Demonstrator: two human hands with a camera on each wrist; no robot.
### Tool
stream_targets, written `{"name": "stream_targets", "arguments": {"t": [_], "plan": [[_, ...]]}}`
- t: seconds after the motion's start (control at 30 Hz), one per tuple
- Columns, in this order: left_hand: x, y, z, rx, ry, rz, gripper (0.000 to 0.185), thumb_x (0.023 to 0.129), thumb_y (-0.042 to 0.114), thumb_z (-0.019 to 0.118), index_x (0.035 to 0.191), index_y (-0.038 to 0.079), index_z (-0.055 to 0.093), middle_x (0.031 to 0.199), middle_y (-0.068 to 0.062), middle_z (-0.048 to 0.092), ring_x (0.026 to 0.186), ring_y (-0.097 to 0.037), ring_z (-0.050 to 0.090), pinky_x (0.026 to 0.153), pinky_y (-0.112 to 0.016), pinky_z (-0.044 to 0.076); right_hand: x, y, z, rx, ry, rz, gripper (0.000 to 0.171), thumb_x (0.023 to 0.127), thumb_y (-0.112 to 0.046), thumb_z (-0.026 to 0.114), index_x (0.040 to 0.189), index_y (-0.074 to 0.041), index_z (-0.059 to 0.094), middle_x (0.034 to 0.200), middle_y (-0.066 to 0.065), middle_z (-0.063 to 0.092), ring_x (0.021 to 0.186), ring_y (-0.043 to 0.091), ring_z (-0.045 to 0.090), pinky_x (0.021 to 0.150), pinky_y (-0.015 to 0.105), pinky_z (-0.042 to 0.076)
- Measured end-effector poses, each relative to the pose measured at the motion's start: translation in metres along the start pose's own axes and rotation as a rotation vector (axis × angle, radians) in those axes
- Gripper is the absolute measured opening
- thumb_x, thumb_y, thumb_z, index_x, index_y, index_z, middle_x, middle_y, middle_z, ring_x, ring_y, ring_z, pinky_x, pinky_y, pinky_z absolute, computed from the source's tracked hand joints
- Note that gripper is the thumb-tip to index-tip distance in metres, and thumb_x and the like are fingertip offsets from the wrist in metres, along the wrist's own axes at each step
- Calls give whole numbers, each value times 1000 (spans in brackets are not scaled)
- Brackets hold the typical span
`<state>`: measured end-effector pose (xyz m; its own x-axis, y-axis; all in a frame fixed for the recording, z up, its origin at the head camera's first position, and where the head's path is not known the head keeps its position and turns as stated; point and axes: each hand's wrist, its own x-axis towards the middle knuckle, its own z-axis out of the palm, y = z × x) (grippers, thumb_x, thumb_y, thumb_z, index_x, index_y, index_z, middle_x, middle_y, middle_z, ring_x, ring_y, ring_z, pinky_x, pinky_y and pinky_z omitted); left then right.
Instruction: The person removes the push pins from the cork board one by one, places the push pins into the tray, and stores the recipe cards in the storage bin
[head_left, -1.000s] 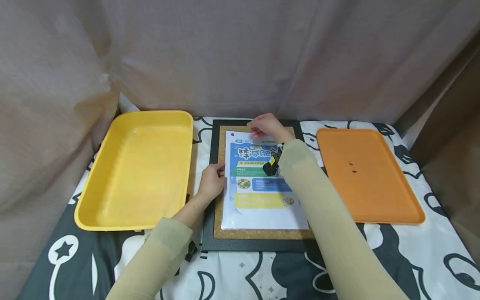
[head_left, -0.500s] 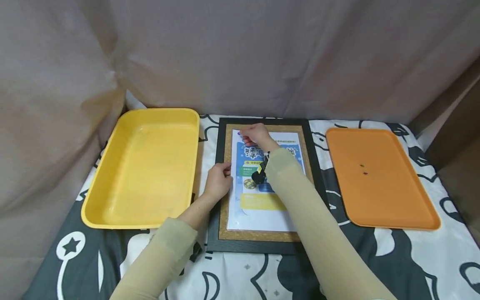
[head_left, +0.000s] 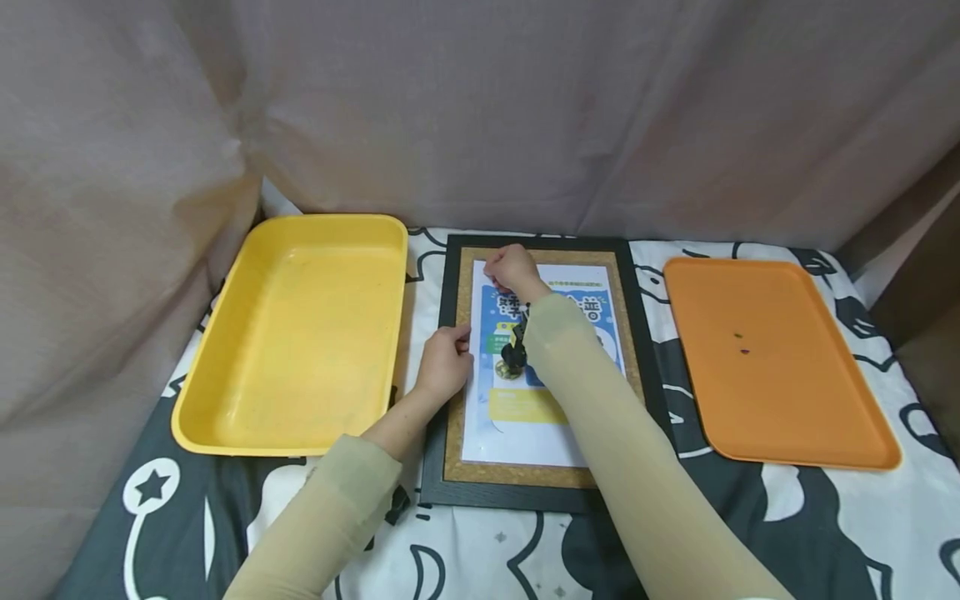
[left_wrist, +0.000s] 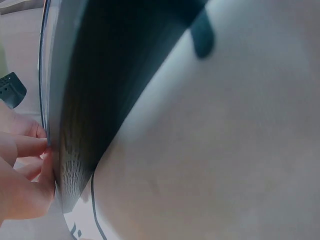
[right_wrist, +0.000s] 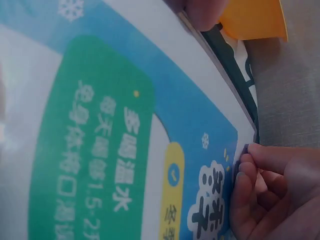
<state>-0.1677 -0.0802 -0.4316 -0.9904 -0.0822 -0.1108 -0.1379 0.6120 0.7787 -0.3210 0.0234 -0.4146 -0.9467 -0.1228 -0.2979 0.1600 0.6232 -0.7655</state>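
A black-framed cork board (head_left: 454,400) lies flat in the middle of the table, with a blue and white poster (head_left: 525,417) on it. My right hand (head_left: 510,268) is at the poster's top left corner (right_wrist: 247,131), fingers curled and pinching a small purple pushpin (right_wrist: 244,150) there. The fingertips of my left hand (head_left: 444,362) rest against the poster's left edge, over the cork strip. In the left wrist view those fingers (left_wrist: 25,150) touch the dark frame (left_wrist: 100,100) edge. Most of the pin is hidden by my fingers.
A deep yellow tray (head_left: 225,417) sits left of the board. To the board's right is a flat orange tray (head_left: 795,417) holding two small pins (head_left: 741,343). A black and white patterned cloth (head_left: 487,542) covers the table, and a beige curtain (head_left: 480,108) closes off the back.
My right hand has moved left along the poster's top edge, from the middle to the top left corner where the purple pin sits. The left hand has stayed at the poster's left edge.
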Motion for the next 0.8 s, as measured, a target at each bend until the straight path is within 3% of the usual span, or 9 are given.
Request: {"name": "stream_targets", "arguments": {"t": [0.17, 0.47, 0.8], "plan": [[-1, 2, 0, -6, -2, -2, 47, 83, -6, 52, 130, -2, 51, 106, -15, 60, 89, -19, 54, 77, -29, 50, -2, 3, -6, 57, -61, -8, 13, 89, -11, 56, 78, -4, 58, 60, -2, 50, 55, 8, 48, 53, 17, 43], [-4, 1, 0, -21, 12, 12, 47, 81, -7, 52, 128, -4, 52, 107, -17, 61, 89, -21, 55, 78, -30, 50, -15, 7, -25, 229, -168, 46, 23, 89, -10, 56, 106, 4, 63, 76, 2, 60, 64, 8, 58, 63, 18, 52], [-3, 3, -2, -13, 13, 10, 46, 81, -6, 52, 128, -5, 52, 109, -17, 61, 91, -22, 56, 80, -31, 51, -26, 4, -47, 290, -154, 133, 32, 88, -12, 60, 116, 1, 60, 77, 1, 60, 62, 7, 59, 63, 18, 53]]}}
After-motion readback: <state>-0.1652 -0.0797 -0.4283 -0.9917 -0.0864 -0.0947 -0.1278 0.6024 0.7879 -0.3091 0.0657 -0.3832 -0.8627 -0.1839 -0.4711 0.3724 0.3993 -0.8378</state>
